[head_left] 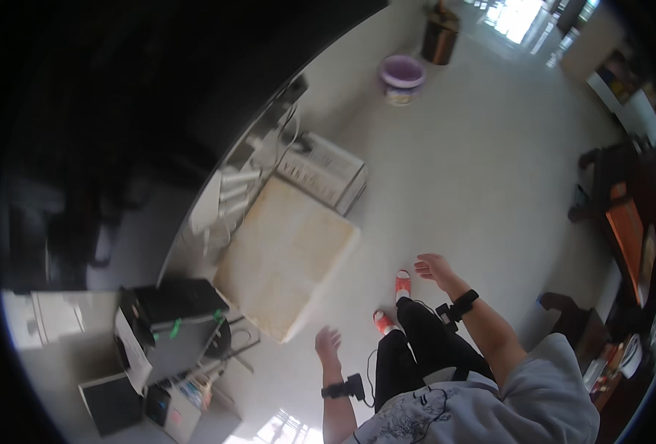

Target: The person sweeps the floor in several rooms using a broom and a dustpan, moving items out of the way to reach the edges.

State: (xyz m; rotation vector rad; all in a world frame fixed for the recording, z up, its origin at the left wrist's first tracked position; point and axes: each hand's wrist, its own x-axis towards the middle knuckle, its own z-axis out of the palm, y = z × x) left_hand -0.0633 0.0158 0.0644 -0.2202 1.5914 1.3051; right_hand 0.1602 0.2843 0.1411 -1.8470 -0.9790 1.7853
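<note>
My left hand (328,342) hangs open with spread fingers, holding nothing, just right of the near corner of a large pale, stained box (287,259) standing on the floor. My right hand (433,266) is raised farther out, fingers loosely apart and empty, above the light tiled floor (476,163). Both wrists carry a black band with a small device. Below the hands I see my black trousers (417,348) and red-and-white shoes (402,283).
A white appliance with vents (324,170) stands behind the pale box. A purple bucket (401,78) and a dark bin (440,37) sit far off. Black cases and clutter (169,325) lie at lower left. Dark wooden furniture (624,222) lines the right side.
</note>
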